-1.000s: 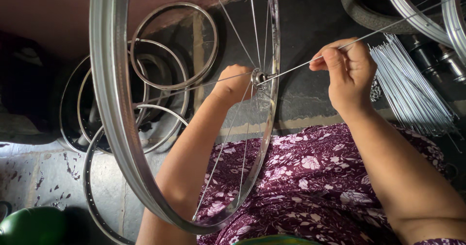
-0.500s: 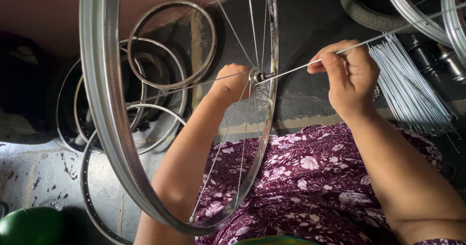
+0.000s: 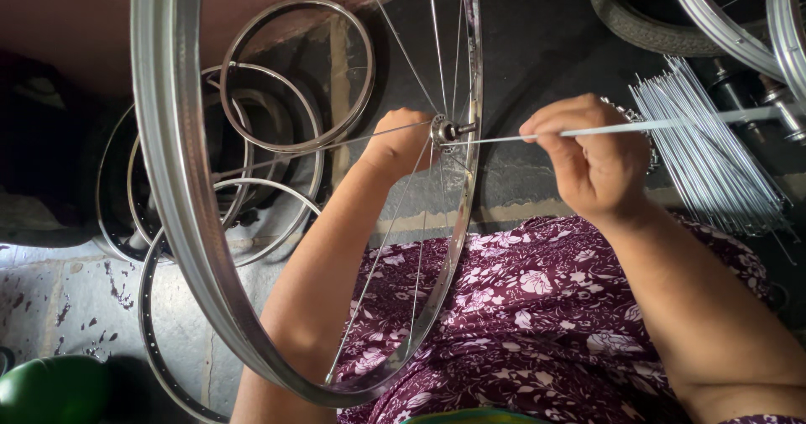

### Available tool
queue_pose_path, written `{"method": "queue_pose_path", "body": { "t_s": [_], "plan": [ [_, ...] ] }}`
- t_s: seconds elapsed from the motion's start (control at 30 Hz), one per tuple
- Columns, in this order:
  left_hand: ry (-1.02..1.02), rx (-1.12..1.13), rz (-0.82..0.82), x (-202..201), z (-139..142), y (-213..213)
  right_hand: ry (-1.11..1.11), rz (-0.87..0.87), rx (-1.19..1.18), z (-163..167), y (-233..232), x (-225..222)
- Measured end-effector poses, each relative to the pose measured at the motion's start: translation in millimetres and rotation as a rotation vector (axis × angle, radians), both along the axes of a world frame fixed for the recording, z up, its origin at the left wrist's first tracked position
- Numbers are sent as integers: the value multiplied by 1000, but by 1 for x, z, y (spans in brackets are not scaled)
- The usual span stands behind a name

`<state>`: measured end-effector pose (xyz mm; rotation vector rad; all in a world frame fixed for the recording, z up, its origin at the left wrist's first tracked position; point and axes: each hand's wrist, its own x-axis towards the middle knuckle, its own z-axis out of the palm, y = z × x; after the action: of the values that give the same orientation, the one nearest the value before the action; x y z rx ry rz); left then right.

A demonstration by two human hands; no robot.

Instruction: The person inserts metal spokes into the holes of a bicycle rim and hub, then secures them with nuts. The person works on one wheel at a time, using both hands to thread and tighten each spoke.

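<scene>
The biggest thing in front of the person is a shiny metal wheel rim (image 3: 172, 180), stood on edge across the flowered purple lap (image 3: 537, 323), with only a few thin spokes laced from it to the hub (image 3: 442, 128) near its middle. It looks light for its size and stiff, though smooth and likely slippery; the rim edge or the hub would be the sure places to take hold.

Behind it, on the dark floor (image 3: 546, 46), lie several bare hoops (image 3: 294, 75), and to the right a loose bundle of spare spokes (image 3: 705, 155) fans out beneath part of a tyre (image 3: 625, 17).

The left hand (image 3: 401, 143) reaches through the wheel and is closed just beside the hub; whether its fingers grip the hub itself I cannot tell, since the rim and spokes cover them.

The right hand (image 3: 592, 159) has its fingers (image 3: 554, 128) pinched tight on a single long spoke (image 3: 672, 124). That spoke runs level from the hub, through the pinch, and out to the right. It is thin, springy wire, easily bent, so a hold near the hub end would steer it best.
</scene>
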<state>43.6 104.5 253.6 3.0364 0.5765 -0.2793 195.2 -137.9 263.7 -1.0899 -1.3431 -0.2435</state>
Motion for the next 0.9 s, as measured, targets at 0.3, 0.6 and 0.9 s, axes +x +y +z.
{"method": "queue_pose_path", "body": {
  "t_s": [0.3, 0.6, 0.9],
  "plan": [
    [32, -11, 2, 4, 4, -3, -291, 230, 143, 10, 9, -38],
    [-42, -37, 35, 3, -1, 4, -344, 13, 109, 89, 23, -76],
    [-140, -71, 7, -2, -8, 4, -163, 123, -167, 108, 31, -98]
  ]
}}
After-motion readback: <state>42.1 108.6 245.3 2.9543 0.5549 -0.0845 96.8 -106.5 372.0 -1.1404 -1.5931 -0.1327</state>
